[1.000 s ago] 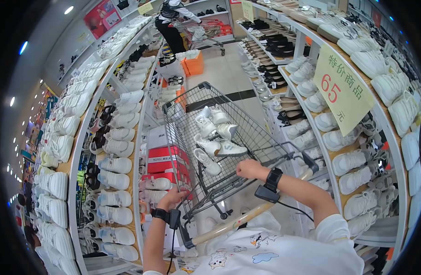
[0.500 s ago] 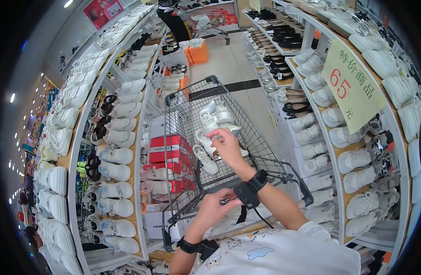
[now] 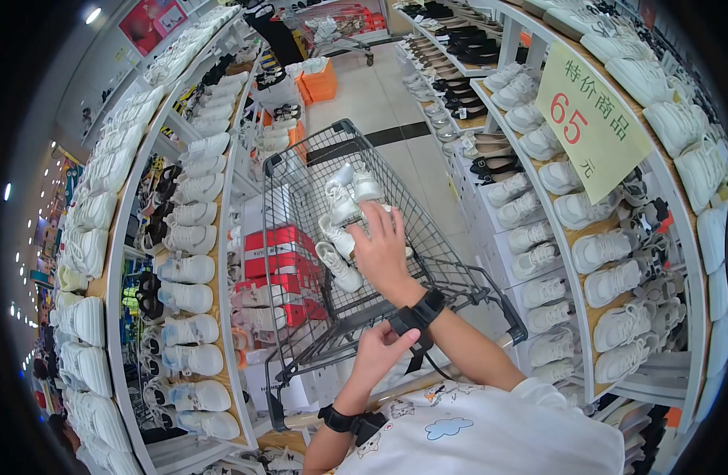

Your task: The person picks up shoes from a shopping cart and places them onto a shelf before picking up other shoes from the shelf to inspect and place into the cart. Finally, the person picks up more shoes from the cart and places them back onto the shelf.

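My left hand (image 3: 380, 354) is closed on the black wrist device (image 3: 415, 318) strapped to my right wrist, its thumb lying against the device. Further forward, my right hand (image 3: 382, 252) is held over the shopping cart (image 3: 427, 207) with its fingers apart and nothing in them. Several white sneakers (image 3: 339, 269) lie in the wire basket; my right hand partly hides some of them. A second black band (image 3: 340, 419) sits on my left wrist.
White sneakers (image 3: 193, 329) fill the left shelves, with red shoe boxes (image 3: 281, 252) beside the cart. A yellow price sign (image 3: 592, 123) hangs on the right shelf. Orange boxes (image 3: 318, 81), a person in black (image 3: 275, 36) and another cart (image 3: 336, 33) are farther along the aisle.
The fingers of my right hand have spread from a curled pose. My left hand has moved up and right, closing on the wrist device. The view has shifted, so the cart appears further left.
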Action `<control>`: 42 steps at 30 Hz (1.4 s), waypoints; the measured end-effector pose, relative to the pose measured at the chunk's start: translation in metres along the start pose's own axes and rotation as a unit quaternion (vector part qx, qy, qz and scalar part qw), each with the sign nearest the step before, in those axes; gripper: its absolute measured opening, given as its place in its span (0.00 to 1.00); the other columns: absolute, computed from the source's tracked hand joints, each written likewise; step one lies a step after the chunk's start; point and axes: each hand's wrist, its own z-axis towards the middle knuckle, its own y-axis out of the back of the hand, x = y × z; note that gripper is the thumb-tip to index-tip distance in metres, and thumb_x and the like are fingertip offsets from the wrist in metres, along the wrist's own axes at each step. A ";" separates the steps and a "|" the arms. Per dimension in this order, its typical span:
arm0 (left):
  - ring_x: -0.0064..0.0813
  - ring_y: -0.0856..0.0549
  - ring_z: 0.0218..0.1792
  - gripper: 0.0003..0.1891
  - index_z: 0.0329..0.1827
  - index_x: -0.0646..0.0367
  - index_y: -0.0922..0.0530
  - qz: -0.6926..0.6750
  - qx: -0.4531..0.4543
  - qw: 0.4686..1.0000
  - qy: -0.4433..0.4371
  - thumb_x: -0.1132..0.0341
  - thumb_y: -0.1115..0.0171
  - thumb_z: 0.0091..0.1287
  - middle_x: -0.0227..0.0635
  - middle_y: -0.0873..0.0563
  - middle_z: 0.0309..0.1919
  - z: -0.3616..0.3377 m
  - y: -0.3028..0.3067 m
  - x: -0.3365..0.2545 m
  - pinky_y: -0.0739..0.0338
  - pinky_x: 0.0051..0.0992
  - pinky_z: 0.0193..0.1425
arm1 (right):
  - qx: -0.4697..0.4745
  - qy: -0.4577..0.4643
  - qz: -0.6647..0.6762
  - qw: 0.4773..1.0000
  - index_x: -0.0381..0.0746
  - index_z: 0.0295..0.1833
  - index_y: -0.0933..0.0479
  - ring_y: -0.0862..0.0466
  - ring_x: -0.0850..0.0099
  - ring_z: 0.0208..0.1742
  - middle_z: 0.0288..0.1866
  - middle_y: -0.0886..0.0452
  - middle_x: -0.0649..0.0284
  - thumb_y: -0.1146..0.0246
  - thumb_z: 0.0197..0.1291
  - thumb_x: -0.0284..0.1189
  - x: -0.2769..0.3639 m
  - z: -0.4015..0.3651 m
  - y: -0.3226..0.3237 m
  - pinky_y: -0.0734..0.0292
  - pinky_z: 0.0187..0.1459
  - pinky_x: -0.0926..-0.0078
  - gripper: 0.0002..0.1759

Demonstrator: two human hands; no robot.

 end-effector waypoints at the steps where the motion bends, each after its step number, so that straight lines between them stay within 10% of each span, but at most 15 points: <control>1: 0.14 0.19 0.33 0.18 0.40 0.68 0.19 0.017 -0.007 1.000 0.005 0.59 0.31 0.60 0.33 0.14 0.30 0.003 0.004 0.009 0.25 0.17 0.38 | 0.001 0.000 0.000 1.000 0.38 0.38 0.23 0.31 0.55 0.62 0.59 0.29 0.51 0.41 0.49 0.24 0.001 -0.005 -0.004 0.43 0.64 0.49 0.09; 15: 0.18 0.18 0.29 0.17 0.36 0.70 0.19 -0.024 -0.023 0.999 0.017 0.59 0.39 0.67 0.34 0.15 0.28 -0.007 0.008 0.016 0.26 0.17 0.37 | 0.170 0.167 -0.038 0.970 0.39 0.36 0.24 0.42 0.51 0.72 0.66 0.35 0.48 0.40 0.50 0.29 0.020 -0.046 -0.030 0.57 0.68 0.36 0.08; 19: 0.20 0.17 0.35 0.14 0.38 0.69 0.19 -0.035 0.007 0.999 -0.024 0.62 0.42 0.69 0.35 0.14 0.32 -0.008 0.016 0.024 0.25 0.19 0.42 | 0.169 0.070 0.042 0.982 0.39 0.36 0.23 0.35 0.55 0.67 0.63 0.32 0.50 0.39 0.50 0.28 0.025 -0.042 -0.030 0.47 0.67 0.42 0.07; 22: 0.22 0.16 0.38 0.13 0.41 0.68 0.20 -0.030 0.057 0.995 -0.076 0.64 0.46 0.70 0.37 0.14 0.35 -0.010 0.015 0.013 0.25 0.23 0.48 | 0.221 -0.121 0.304 0.919 0.38 0.38 0.22 0.24 0.64 0.56 0.52 0.23 0.55 0.39 0.52 0.26 0.020 -0.038 -0.032 0.30 0.57 0.56 0.07; 24: 0.23 0.16 0.40 0.13 0.43 0.68 0.21 -0.037 0.087 0.990 -0.102 0.65 0.48 0.71 0.38 0.14 0.37 -0.014 0.010 -0.001 0.25 0.25 0.52 | 0.275 -0.207 0.520 0.782 0.39 0.41 0.22 0.18 0.75 0.44 0.40 0.18 0.63 0.42 0.56 0.27 0.015 -0.035 -0.036 0.24 0.41 0.72 0.08; 30: 0.22 0.16 0.38 0.07 0.42 0.64 0.20 0.053 0.015 0.991 -0.124 0.71 0.45 0.68 0.35 0.14 0.35 -0.018 0.005 -0.012 0.24 0.23 0.48 | 0.326 -0.379 0.622 0.602 0.41 0.44 0.21 0.18 0.79 0.33 0.36 0.17 0.69 0.44 0.60 0.30 0.007 -0.027 -0.024 0.28 0.33 0.83 0.10; 34: 0.20 0.16 0.35 0.11 0.51 0.63 0.26 0.094 -0.054 0.980 -0.166 0.72 0.43 0.66 0.34 0.14 0.32 -0.016 0.006 -0.011 0.24 0.21 0.43 | 0.316 -0.375 0.596 0.636 0.40 0.44 0.21 0.17 0.76 0.30 0.36 0.16 0.64 0.44 0.58 0.29 -0.002 -0.037 -0.041 0.28 0.31 0.81 0.11; 36: 0.19 0.16 0.34 0.16 0.56 0.62 0.29 0.076 -0.086 0.981 -0.155 0.71 0.41 0.65 0.34 0.15 0.30 -0.020 0.004 -0.007 0.24 0.21 0.41 | 0.264 -0.260 0.390 0.843 0.41 0.40 0.20 0.18 0.70 0.31 0.33 0.18 0.63 0.43 0.54 0.26 0.000 -0.046 -0.042 0.28 0.36 0.75 0.08; 39: 0.20 0.17 0.30 0.29 0.64 0.60 0.39 0.036 -0.115 0.987 -0.110 0.68 0.37 0.62 0.35 0.15 0.28 -0.015 -0.001 -0.008 0.24 0.22 0.36 | 0.169 -0.064 0.064 0.982 0.42 0.34 0.21 0.20 0.66 0.34 0.32 0.22 0.62 0.41 0.49 0.24 -0.006 -0.045 -0.032 0.31 0.44 0.67 0.06; 42: 0.22 0.17 0.27 0.36 0.66 0.59 0.43 0.231 -0.117 0.963 -0.080 0.65 0.32 0.58 0.38 0.16 0.28 -0.011 -0.005 -0.013 0.24 0.21 0.33 | 0.136 -0.033 -0.017 0.990 0.43 0.31 0.22 0.22 0.65 0.37 0.31 0.25 0.63 0.40 0.47 0.24 -0.009 -0.036 -0.029 0.35 0.48 0.61 0.05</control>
